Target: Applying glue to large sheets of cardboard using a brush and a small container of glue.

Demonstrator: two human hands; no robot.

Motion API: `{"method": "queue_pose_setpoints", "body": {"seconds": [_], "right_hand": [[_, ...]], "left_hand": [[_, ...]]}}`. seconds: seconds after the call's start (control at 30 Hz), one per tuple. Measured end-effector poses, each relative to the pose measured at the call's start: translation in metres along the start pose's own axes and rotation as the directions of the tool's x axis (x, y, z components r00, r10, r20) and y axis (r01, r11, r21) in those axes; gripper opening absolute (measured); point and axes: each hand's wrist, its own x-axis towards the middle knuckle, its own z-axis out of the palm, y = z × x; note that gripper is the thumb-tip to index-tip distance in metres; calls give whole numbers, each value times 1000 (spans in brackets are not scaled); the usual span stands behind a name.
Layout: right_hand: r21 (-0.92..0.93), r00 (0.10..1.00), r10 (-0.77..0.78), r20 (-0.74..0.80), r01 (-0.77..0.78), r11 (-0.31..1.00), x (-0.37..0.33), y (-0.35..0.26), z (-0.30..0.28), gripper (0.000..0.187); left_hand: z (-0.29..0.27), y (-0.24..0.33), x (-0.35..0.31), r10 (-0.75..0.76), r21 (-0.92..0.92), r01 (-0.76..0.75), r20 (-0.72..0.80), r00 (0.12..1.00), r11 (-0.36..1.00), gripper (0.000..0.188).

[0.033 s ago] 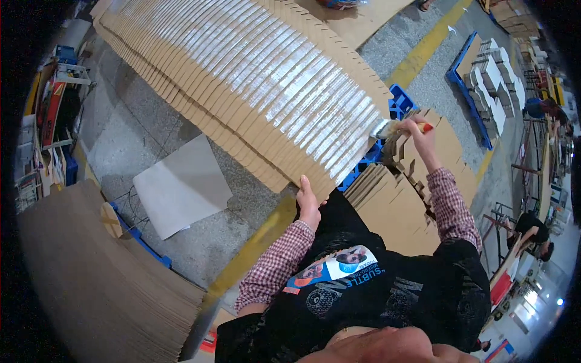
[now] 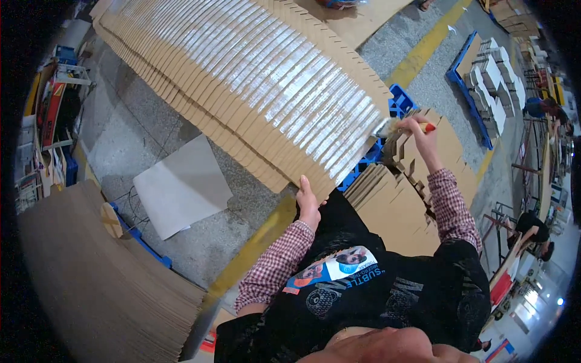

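Note:
A long row of overlapping brown cardboard sheets (image 2: pixel 242 118) stretches from the upper left toward me, with wet, whitish glue-like streaks along the middle of each. The nearest sheet's corner is gripped by my left hand (image 2: pixel 308 204), thumb on top and fingers underneath, mostly hidden. My right hand (image 2: pixel 419 134) is closed around the handle of a paintbrush (image 2: pixel 385 128), its red handle end sticking out past the fingers. The brush's whitish bristles touch the right edge of the nearest sheets, at the end of the streaks.
Blue plastic pallets (image 2: pixel 399 101) show beneath the row. Stacked cut cardboard (image 2: pixel 393 212) lies right of my legs, and a tall cardboard stack (image 2: pixel 103 278) stands at lower left. A pale sheet (image 2: pixel 181 184) lies on the floor. White pieces (image 2: pixel 496 85) sit on another pallet.
The brush and my right hand have shifted very slightly to the right. My left hand and the sheets look unmoved.

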Motion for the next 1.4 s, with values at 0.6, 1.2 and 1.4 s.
{"method": "queue_pose_setpoints", "body": {"seconds": [0.6, 1.2, 1.4], "right_hand": [[63, 987, -101, -127, 110, 992, -35, -10, -9, 21], [46, 993, -83, -85, 87, 995, -97, -17, -13, 20], [192, 980, -164, -116, 184, 964, -18, -26, 18, 16]], "left_hand": [[0, 6, -4, -82, 100, 86, -43, 996, 991, 62], [-10, -4, 6, -29, 81, 26, 39, 999, 996, 65], [-8, 9, -8, -76, 101, 61, 155, 985, 993, 73]]}}
